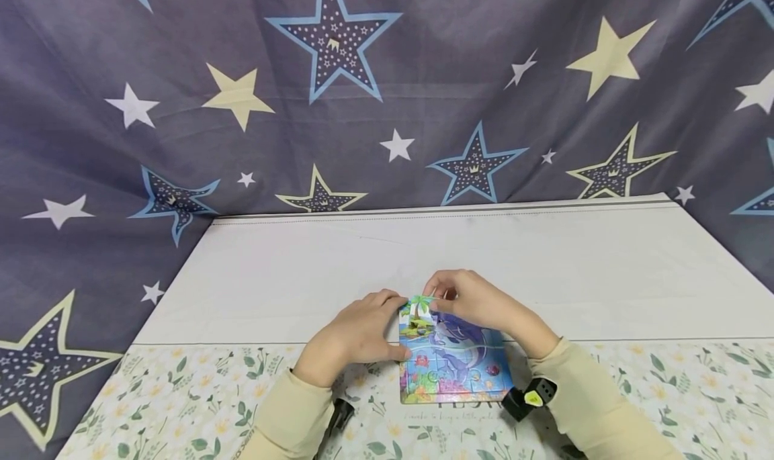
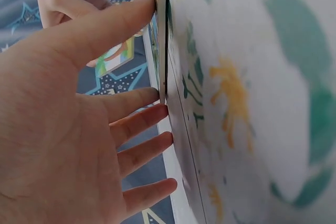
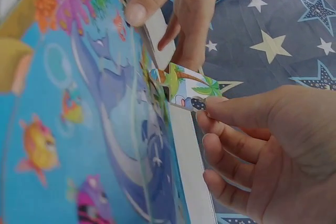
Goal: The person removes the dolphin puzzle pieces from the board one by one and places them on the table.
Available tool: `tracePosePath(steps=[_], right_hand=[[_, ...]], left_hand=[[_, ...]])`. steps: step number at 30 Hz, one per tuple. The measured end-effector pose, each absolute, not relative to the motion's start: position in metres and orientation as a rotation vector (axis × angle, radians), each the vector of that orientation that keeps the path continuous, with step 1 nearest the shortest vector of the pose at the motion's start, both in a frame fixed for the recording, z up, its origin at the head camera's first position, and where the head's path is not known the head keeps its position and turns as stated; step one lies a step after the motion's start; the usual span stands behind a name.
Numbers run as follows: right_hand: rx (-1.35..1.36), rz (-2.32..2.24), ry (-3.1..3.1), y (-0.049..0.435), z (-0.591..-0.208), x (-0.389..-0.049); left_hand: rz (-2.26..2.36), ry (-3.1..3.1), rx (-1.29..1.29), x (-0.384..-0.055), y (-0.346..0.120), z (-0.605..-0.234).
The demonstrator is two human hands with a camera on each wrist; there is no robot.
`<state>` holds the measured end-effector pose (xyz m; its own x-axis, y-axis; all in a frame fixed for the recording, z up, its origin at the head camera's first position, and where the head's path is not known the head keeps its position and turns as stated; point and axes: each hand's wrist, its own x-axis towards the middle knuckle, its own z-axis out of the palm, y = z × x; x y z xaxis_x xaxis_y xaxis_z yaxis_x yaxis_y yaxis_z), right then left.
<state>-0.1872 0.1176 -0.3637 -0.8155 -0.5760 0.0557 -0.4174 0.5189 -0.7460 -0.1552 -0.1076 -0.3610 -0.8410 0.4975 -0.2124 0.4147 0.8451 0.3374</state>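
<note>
A jigsaw puzzle [image 1: 450, 366] with an underwater dolphin picture lies flat near the front of the table. My right hand [image 1: 480, 302] pinches a puzzle piece [image 3: 191, 88] showing a palm tree between thumb and forefinger. That piece is tilted above the puzzle's top left corner; whether its lower edge touches the board cannot be told. My left hand [image 1: 359, 329] rests at the puzzle's left side, its fairly straight thumb and fingertips touching the edge. In the left wrist view, the left hand's fingers [image 2: 139, 121] are spread beside the board's thin edge.
The table has a white cover [image 1: 290, 272] at the back and a flower-patterned cover [image 1: 181, 393] at the front. Behind it hangs a dark curtain [image 1: 363, 131] with stars. Faint printed lettering lies just below the puzzle. Black devices are strapped to both wrists.
</note>
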Motion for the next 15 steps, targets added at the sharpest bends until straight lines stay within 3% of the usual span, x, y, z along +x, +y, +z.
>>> tracePosePath(steps=[15], right_hand=[[-0.663,-1.246,2.67,0.152,-0.353,-0.202]], left_hand=[[0.446,2.715,0.691,-0.154,-0.109,-0.361]])
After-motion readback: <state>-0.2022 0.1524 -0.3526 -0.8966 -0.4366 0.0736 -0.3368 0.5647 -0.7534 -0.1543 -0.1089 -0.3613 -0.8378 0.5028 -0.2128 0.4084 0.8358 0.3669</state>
